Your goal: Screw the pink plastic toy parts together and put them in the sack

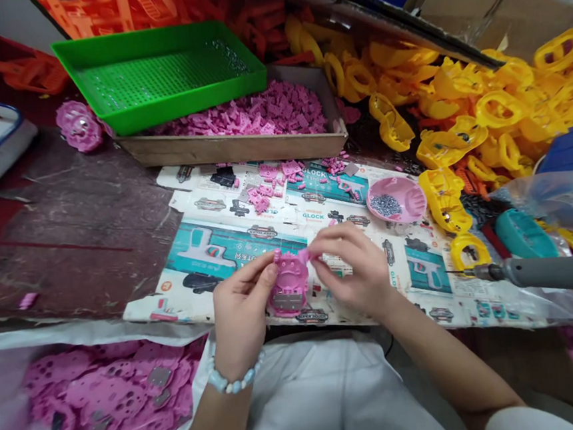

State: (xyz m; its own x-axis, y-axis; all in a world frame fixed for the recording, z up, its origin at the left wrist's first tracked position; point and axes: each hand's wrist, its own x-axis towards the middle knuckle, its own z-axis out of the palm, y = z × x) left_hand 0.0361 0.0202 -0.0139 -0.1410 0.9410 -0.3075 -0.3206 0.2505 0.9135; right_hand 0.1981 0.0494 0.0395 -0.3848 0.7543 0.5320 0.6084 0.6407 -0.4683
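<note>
A pink plastic shell (292,275) with a grey plate in its lower part lies at the front edge of the printed cardboard (398,292). My left hand (244,299) pinches the shell's upper left side between thumb and fingers. At the shell's upper right corner, my right hand (354,266) has its fingertips closed on a small pink piece (310,253). Loose pink pieces (261,196) are scattered on the cardboard beyond my hands. A pink bowl (408,197) with small metal screws stands to the right.
A green tray (171,104) rests on a box (240,149) of pink parts. Yellow shells (441,148) pile up at the right. A grey screwdriver tool (547,271) points in from the right. Pink shells fill a bag (116,397) at lower left.
</note>
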